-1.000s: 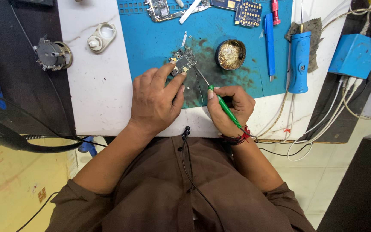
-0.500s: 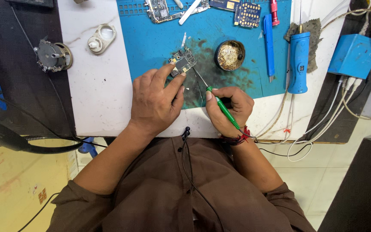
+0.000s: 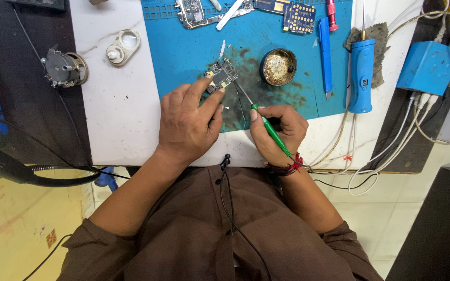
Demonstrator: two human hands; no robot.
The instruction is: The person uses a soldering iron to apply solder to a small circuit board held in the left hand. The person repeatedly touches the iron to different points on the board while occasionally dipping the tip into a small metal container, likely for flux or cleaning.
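A white tabletop (image 3: 115, 119) carries a blue work mat (image 3: 194, 47), stained dark near its middle, with yellowish floor tiles below and a black strip along the left edge; at far left a small round metal motor part (image 3: 64, 67) lies on that dark strip; just right of it, on the white surface, sits a pale oval plastic housing (image 3: 123, 47).

The left hand (image 3: 188, 122) lies flat-ish on the mat's lower edge, its fingers closed down on a small phone circuit board (image 3: 221, 75), which it pins to the mat by its near corner; the board sits at the mat's centre, left of a round tin of brass cleaning wool (image 3: 278, 66). The right hand (image 3: 277, 132) is curled tight around a green-handled probe tool (image 3: 272, 132), held like a pen, its thin metal tip reaching up-left to the board's right edge.

Against the pictures from a second ago almost nothing has shifted; both hands, board and tip keep the same places, so the work on the board appears to be steady, fine contact rather than a new move.

Further right lie a slim blue pen-like tool (image 3: 325, 52), a thick blue soldering iron handle (image 3: 361, 75) and a blue box (image 3: 427, 67) with white cables.
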